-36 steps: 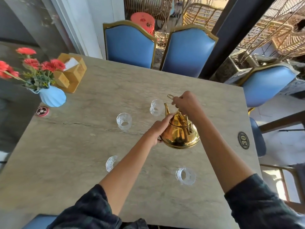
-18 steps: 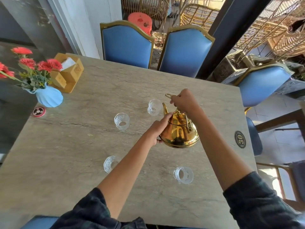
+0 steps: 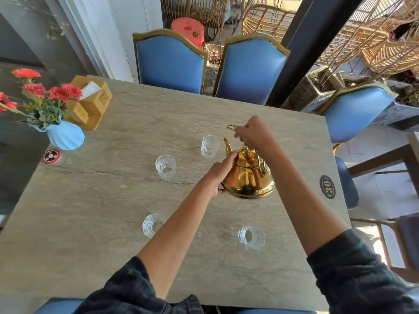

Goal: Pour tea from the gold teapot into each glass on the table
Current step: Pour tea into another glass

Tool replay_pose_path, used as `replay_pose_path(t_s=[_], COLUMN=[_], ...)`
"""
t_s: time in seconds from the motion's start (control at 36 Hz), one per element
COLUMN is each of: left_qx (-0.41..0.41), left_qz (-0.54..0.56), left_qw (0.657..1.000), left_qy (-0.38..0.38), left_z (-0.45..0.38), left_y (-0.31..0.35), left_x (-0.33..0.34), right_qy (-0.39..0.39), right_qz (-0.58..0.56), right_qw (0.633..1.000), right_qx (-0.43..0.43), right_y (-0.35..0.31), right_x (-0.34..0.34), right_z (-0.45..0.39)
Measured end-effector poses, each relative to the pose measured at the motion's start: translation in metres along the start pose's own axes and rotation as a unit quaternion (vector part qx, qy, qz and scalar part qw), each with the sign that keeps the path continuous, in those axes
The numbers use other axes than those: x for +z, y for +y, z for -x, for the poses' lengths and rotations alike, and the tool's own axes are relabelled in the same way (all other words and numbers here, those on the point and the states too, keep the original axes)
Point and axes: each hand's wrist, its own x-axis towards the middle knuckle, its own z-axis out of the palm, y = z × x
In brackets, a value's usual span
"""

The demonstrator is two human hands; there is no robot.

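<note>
While both hands hold on, gold teapot [image 3: 248, 177] stays tilted

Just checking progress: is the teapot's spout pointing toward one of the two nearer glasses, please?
No, the gold teapot points its spout at the far glass.

Both forearms reach forward from dark plaid sleeves pushed up near the elbows. The right hand [image 3: 252, 133] is farther out and raised, its fingers curled in a fist round a thin gold handle, knuckles up. The left hand [image 3: 221, 172] sits lower and nearer, its fingers [image 3: 233, 155] extended and pressed against the upper side of the gold teapot [image 3: 248, 177], wrist bent slightly.
</note>
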Motion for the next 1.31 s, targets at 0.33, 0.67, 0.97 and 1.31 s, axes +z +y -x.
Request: replay_pose_path(t_s=[0.33, 0.67, 0.97, 1.31], left_qx=[-0.004, 0.0, 0.001, 0.005], left_qz=[0.006, 0.012, 0.01, 0.009], left_qw=[1.0, 1.0, 1.0, 1.0], left_qy=[-0.002, -0.001, -0.003, -0.003], left_z=[0.001, 0.003, 0.003, 0.006], left_y=[0.001, 0.004, 0.003, 0.004], left_x=[0.002, 0.001, 0.0, 0.002], right_qy=[0.006, 0.008, 0.015, 0.013], right_qz=[0.02, 0.036, 0.04, 0.041], right_qw=[1.0, 0.999, 0.999, 0.999], right_qx=[-0.007, -0.014, -0.021, -0.015], right_y=[0.002, -0.001, -0.006, -0.011], right_x=[0.0, 0.0, -0.003, -0.006], right_z=[-0.005, -0.007, -0.004, 0.001])
